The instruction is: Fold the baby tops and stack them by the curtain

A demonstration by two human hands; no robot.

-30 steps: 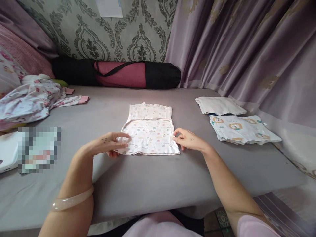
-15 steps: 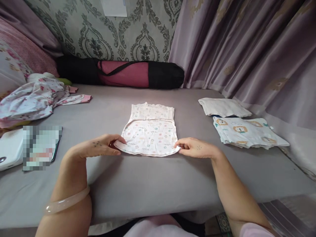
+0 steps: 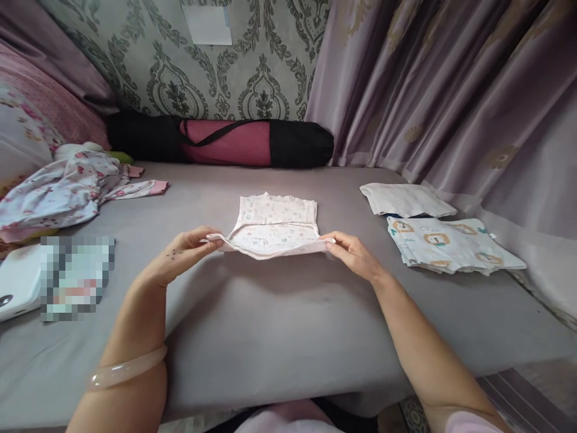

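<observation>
Centrally, a small printed garment (image 3: 277, 239) lies on the gray sheet (image 3: 279, 337) between the two hands, its far part flat. The left hand (image 3: 187, 251) pinches the near edge's left corner between thumb and fingers; the right hand (image 3: 354, 254) grips the right corner likewise, that edge held up off the sheet.

A grey sheet (image 3: 279, 337), mostly smooth, covers the surface. Across its back lies a long black-and-red bag (image 3: 225, 142). At left are a crumpled floral garment (image 3: 58, 186), a white device (image 3: 20, 279) and, right beside it, a pixelated item (image 3: 81, 279). Mid-sheet lies a pale shirt (image 3: 278, 210), its near edge raised. At right, a white cloth (image 3: 408, 199), dark blue showing beneath, lies just behind a printed stack (image 3: 453, 243).
</observation>
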